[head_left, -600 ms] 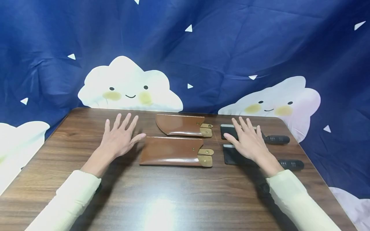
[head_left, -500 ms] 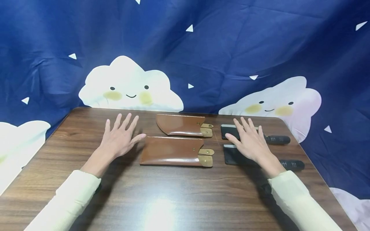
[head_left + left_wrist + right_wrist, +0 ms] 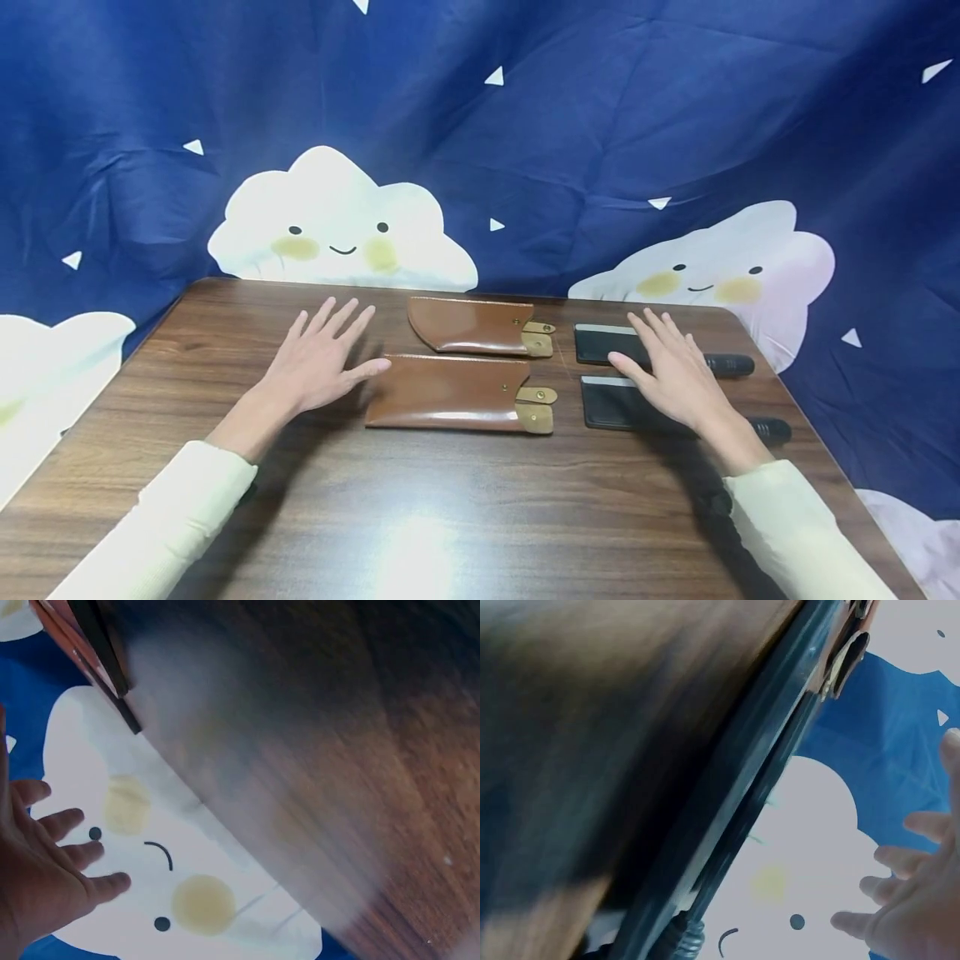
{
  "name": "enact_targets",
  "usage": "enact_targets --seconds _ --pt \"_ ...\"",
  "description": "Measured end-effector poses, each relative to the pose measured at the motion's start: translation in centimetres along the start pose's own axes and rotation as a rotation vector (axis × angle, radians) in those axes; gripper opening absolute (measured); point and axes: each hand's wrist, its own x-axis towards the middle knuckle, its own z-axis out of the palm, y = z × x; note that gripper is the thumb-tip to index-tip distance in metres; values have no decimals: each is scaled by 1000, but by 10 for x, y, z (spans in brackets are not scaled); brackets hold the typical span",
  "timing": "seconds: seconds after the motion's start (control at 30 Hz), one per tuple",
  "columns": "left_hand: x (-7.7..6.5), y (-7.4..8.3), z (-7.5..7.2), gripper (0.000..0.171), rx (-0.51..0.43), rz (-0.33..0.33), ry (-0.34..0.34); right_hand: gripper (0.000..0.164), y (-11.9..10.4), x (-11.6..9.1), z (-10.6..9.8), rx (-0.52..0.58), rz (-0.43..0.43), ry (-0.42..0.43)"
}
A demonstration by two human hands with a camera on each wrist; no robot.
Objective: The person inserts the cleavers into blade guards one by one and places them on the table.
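My left hand (image 3: 311, 362) hovers over the table with its fingers spread, left of two brown leather knife sheaths. In the head view its thumb overlaps the corner of the near, rectangular sheath (image 3: 450, 396); the far sheath (image 3: 472, 325) has a rounded end. Both sheaths have snap straps at their right ends. Above two black cleavers hangs my right hand (image 3: 675, 375), fingers extended, hiding part of each. The far cleaver (image 3: 600, 343) and the near cleaver (image 3: 607, 404) have pale edge strips and black handles pointing right. In the right wrist view, the hand (image 3: 915, 900) is apart from them.
A brown wood-grain table (image 3: 450, 517) bears everything, with a bright glare near its front. Behind it hangs a blue curtain (image 3: 540, 150) printed with white clouds and triangles. Table edges run along the back and the right, close to the cleaver handles.
My right hand has moved rightward, uncovering more of both black blades, and its fingers are closer together. My left hand has shifted slightly to the right. The sheaths and cleavers keep their places.
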Motion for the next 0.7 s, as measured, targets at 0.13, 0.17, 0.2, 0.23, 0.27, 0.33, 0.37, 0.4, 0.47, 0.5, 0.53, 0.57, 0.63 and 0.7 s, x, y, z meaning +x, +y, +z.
enact_targets --seconds 0.13,0.17,0.2,0.23,0.27,0.33,0.37,0.4,0.47,0.5,0.53,0.57,0.63,0.7 --pt "0 2 1 92 -34 35 14 78 9 -4 -2 54 -37 6" --pt "0 2 2 92 -40 39 14 77 12 -6 -3 64 -42 10" --pt "0 2 2 92 -46 43 9 75 14 -7 -5 75 -48 18" --pt "0 2 2 92 -48 47 0 74 17 -8 -6 84 -52 26" --pt "0 2 2 92 -52 52 -10 73 19 -9 -8 92 -54 36" --pt "1 2 2 92 -54 63 -27 70 25 -11 -10 101 -54 53" --pt "1 2 2 92 -58 70 -34 68 27 -12 -11 102 -54 64" --pt "2 3 2 92 -63 77 -41 67 30 -13 -12 103 -55 73" --pt "3 3 3 93 -67 91 -45 65 34 -15 -12 103 -54 80" --pt "3 3 3 93 -69 97 -46 64 37 -16 -13 102 -53 81" --pt "3 3 4 94 -73 103 -49 64 39 -17 -13 103 -52 82" --pt "4 4 4 94 -78 108 -51 63 41 -19 -14 107 -51 83" --pt "4 4 6 96 -88 115 -57 62 44 -22 -15 119 -43 73" --pt "4 5 7 98 -100 124 -60 61 49 -25 -17 132 -43 66"
